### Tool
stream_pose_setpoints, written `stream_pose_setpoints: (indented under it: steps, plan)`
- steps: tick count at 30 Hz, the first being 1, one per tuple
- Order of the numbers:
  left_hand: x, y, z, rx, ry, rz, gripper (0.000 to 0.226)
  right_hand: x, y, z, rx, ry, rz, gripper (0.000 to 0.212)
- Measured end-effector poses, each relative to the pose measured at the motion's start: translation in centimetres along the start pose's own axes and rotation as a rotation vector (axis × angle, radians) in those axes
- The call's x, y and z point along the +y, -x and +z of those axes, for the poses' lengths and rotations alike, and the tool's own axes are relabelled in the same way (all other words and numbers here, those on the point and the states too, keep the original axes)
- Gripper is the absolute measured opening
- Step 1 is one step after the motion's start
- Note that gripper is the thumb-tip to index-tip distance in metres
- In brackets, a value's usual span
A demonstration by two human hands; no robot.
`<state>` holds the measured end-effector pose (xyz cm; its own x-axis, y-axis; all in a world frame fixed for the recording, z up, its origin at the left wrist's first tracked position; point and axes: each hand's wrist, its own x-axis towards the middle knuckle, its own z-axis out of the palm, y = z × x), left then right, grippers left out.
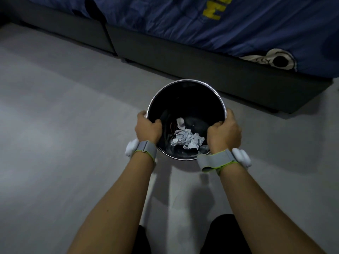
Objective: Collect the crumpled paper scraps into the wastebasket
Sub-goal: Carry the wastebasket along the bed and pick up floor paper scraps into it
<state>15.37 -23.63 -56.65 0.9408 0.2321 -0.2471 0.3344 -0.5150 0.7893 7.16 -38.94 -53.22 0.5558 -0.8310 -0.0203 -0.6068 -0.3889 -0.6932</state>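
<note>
Both forearms, nearest the camera, are extended forward and down to the wastebasket (186, 92), which is gripped at its rim from opposite sides. Crumpled paper scraps (187, 139) are seen lying at the bottom of the round, dark, metal-rimmed basket, toward the near wall, directly between the two hands and below them. The left hand (148, 128) is clenched over the left rim, fingers curled inside; the right hand (224, 133) is clenched over the right rim in the same manner. Neither hand is nearer to the paper: the basket is held centred between them, its axis upright or only slightly tipped toward the wearer. Whether it rests on the grey floor (64, 125) or is lifted clear cannot be told, though a shadow is cast beneath it. No loose scraps are visible on the floor. Beyond the basket, a dark bed base (183, 57) with a blue patterned sheet (183, 21) is seen, just behind the far rim. Collection is judged largely finished, and setting the basket down evenly is judged to remain.
</note>
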Motion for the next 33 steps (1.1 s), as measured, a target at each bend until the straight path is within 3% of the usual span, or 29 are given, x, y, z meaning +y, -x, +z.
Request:
stream_pose_setpoints:
  steps: [3,12,18,26,28,33]
  plan:
    - [0.1,-0.2,-0.1,-0.013,-0.063,-0.001,0.027,0.0,-0.1,0.0,-0.002,0.006,0.002,0.04]
    - [5.4,0.5,-1.8,-0.028,-0.062,0.006,0.021,-3.3,-1.3,-3.4,0.016,-0.036,0.055,0.039]
    - [17.7,4.6,-8.8,-0.062,-0.072,0.076,0.02,-11.6,-1.3,-13.6,0.051,-0.112,0.094,0.044]
    - [39.3,12.6,-19.6,-0.138,-0.014,0.206,0.027,-26.0,-2.1,-33.7,0.143,-0.191,0.152,0.044]
    - [44.0,14.5,-21.6,-0.154,0.005,0.242,0.035,-28.8,-2.4,-38.4,0.19,-0.198,0.155,0.044]
    - [57.3,21.1,-26.4,-0.233,0.015,0.35,0.03,-34.8,-3.1,-51.0,0.336,-0.243,0.196,0.044]
